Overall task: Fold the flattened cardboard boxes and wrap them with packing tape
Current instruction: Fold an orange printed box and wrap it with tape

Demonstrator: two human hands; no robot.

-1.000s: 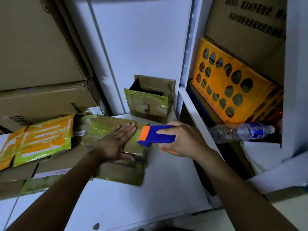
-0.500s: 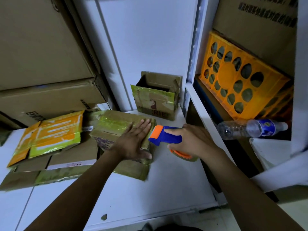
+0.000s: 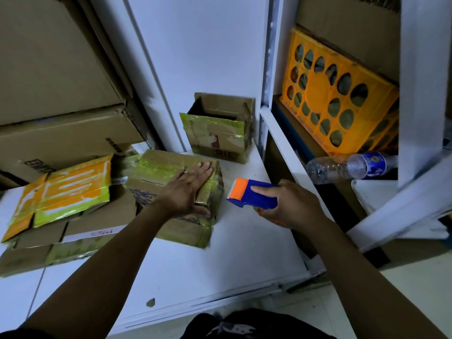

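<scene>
Two hands are at work over the white table [image 3: 232, 265], and we can call both of them clearly. Our left hand [image 3: 187, 192] lies flat on top of the folded box [image 3: 156, 167], fingers straight and close together, thumb spread along the near edge, pressing down rather than gripping. That box sits mid-table, its top shiny with greenish tape, its left side up against the pile of flattened boxes [image 3: 66, 196]. Our right hand [image 3: 296, 206] is wrapped round the tape dispenser [image 3: 254, 195], fingers curled over the blue body, with the orange head pointing at the box's right side. Dispenser and box are apart, just beside one another, with a strip of bare table between them. Whether any tape runs across that gap, we cannot tell. At the back, against the white wall, an open box [image 3: 217, 143] stands upright with its flaps up. Big cartons [image 3: 56, 69] are stacked on the left. On the shelf to the right, an orange crate [image 3: 337, 104] leans tilted, and a clear water bottle [image 3: 347, 166] lies on its side below it
</scene>
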